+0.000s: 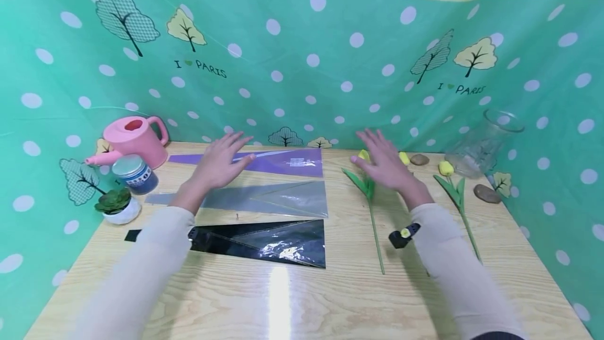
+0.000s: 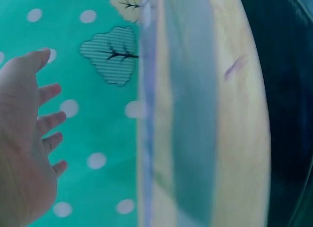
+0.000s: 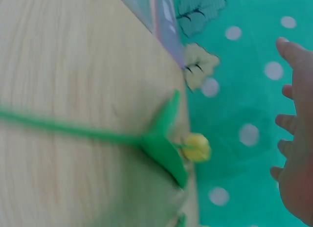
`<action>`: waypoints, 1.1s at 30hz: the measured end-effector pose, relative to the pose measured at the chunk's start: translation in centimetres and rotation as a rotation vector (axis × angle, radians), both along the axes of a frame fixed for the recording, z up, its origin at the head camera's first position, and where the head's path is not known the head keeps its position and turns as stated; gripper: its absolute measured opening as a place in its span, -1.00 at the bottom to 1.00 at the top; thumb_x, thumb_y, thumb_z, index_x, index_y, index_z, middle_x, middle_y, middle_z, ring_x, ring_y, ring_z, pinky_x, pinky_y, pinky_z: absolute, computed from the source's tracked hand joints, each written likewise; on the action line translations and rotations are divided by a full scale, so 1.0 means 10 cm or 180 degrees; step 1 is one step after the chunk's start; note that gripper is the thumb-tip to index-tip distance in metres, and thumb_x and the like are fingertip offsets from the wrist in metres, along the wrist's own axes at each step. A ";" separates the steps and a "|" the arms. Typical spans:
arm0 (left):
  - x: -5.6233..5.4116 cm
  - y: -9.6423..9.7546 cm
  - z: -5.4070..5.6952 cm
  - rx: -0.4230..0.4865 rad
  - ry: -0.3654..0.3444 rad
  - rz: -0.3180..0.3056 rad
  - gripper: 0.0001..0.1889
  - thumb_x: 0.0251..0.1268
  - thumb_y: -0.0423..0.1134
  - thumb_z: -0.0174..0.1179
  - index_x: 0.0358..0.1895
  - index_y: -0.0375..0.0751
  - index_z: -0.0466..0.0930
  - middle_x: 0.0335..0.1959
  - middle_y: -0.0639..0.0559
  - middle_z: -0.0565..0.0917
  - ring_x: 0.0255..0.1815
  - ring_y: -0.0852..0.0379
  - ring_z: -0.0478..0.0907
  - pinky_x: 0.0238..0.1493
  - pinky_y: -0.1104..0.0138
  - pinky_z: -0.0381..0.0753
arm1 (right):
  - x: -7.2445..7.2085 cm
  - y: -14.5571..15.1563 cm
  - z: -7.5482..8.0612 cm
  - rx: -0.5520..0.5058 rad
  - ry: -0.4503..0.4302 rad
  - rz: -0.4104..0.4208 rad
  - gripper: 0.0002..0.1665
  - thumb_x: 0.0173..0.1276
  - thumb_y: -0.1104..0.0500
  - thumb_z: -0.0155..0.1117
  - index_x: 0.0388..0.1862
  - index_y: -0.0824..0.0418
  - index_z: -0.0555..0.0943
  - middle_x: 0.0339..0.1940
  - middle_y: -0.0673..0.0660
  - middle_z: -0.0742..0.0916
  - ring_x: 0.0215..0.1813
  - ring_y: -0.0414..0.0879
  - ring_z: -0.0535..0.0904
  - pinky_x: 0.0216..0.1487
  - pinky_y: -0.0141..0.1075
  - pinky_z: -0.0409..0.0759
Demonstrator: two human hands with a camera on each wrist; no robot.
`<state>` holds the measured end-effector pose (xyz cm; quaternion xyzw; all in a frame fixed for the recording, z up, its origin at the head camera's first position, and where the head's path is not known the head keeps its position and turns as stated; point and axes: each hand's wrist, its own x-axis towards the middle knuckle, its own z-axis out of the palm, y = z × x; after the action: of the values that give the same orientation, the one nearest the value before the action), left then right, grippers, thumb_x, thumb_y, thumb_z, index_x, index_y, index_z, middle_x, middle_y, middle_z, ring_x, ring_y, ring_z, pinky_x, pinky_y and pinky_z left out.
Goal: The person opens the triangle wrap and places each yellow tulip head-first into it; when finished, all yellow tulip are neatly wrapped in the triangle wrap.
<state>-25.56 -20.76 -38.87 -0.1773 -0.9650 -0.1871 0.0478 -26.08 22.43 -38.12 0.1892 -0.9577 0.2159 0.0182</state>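
Observation:
My left hand point(image 1: 219, 161) hovers with fingers spread, holding nothing, and overlaps the purple flower-wrapping sleeve point(image 1: 292, 164) and the grey sleeve point(image 1: 283, 198) in the head view. Nearer lies a black glossy sleeve point(image 1: 297, 237), partly behind the left forearm. My right hand point(image 1: 384, 161), also empty with fingers extended, is over the head of a yellow artificial tulip point(image 1: 360, 183). That tulip's green leaves point(image 3: 164, 144) show apart from the hand in the right wrist view. Another yellow tulip point(image 1: 460, 198) lies to the right, and a further yellow bloom point(image 1: 403, 158) peeks out beside the right hand.
At the left stand a pink watering can point(image 1: 141, 146), a lidded blue jar point(image 1: 137, 174) and a succulent in a white pot point(image 1: 123, 213). A clear glass vase point(image 1: 481, 143) stands at the back right near two stones point(image 1: 487, 193). Dotted green cloth point(image 1: 302, 88) encloses the table.

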 end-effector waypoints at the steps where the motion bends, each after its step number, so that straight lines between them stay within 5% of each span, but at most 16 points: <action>1: -0.03 0.04 -0.05 0.0075 -0.0026 -0.0027 -0.31 0.59 0.23 -0.05 0.62 -0.02 0.22 0.67 -0.24 0.15 0.70 -0.34 -0.02 0.63 -0.34 -0.11 | -0.03 -0.05 -0.05 -0.0085 -0.0049 0.0018 -0.09 0.58 -0.27 0.05 0.73 -0.02 -0.01 0.76 0.20 0.01 0.76 0.28 -0.25 0.63 0.42 -0.24; 7: -0.18 0.19 -0.29 0.0517 -0.0140 -0.0078 -0.40 0.58 0.03 0.09 0.55 -0.13 0.34 0.60 -0.25 0.30 0.64 -0.33 0.14 0.62 -0.27 0.05 | -0.17 -0.35 -0.29 -0.0654 -0.0443 0.0030 -0.13 0.62 -0.26 0.01 0.72 0.00 0.02 0.75 0.16 0.09 0.75 0.23 -0.06 0.65 0.32 -0.02; 12: -0.28 0.31 -0.37 0.0750 -0.0272 -0.0020 -0.44 0.59 -0.02 0.06 0.51 -0.18 0.38 0.57 -0.28 0.33 0.60 -0.33 0.21 0.61 -0.23 0.12 | -0.28 -0.57 -0.45 -0.1039 -0.0658 -0.0114 -0.21 0.62 -0.13 0.08 0.69 0.02 0.12 0.69 0.22 0.25 0.66 0.25 0.19 0.60 0.28 0.20; 20: -0.38 0.48 -0.49 0.0914 -0.0329 -0.0061 -0.47 0.55 -0.10 0.10 0.47 -0.24 0.43 0.48 -0.28 0.44 0.53 -0.32 0.31 0.59 -0.21 0.19 | -0.45 -0.86 -0.75 -0.1143 -0.0540 -0.0349 -0.33 0.47 0.16 0.21 0.53 0.20 0.40 0.21 0.28 0.59 0.26 0.16 0.54 0.38 0.03 0.56; 25: -0.42 0.49 -0.58 0.1063 -0.0369 -0.0043 -0.49 0.52 -0.16 0.14 0.44 -0.27 0.45 0.30 -0.30 0.54 0.39 -0.30 0.44 0.53 -0.17 0.32 | -0.47 -0.96 -0.81 -0.1118 -0.0457 -0.0459 -0.43 0.48 0.16 0.26 0.43 0.24 0.52 0.14 0.26 0.59 0.15 0.12 0.52 0.25 0.00 0.60; 33: -0.46 0.52 -0.65 0.1266 -0.0527 0.0061 -0.50 0.51 -0.17 0.18 0.44 -0.21 0.48 0.39 -0.27 0.54 0.47 -0.29 0.40 0.57 -0.16 0.27 | -0.46 -1.05 -0.87 -0.1029 -0.0273 -0.0611 -0.61 0.49 0.18 0.31 0.23 0.29 0.68 0.08 0.24 0.59 0.10 0.11 0.54 0.20 -0.05 0.60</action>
<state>-30.19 -15.60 -45.33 -0.1393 -0.9114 -0.3873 0.0042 -30.73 11.93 -46.85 0.0822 -0.9241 0.3721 0.0282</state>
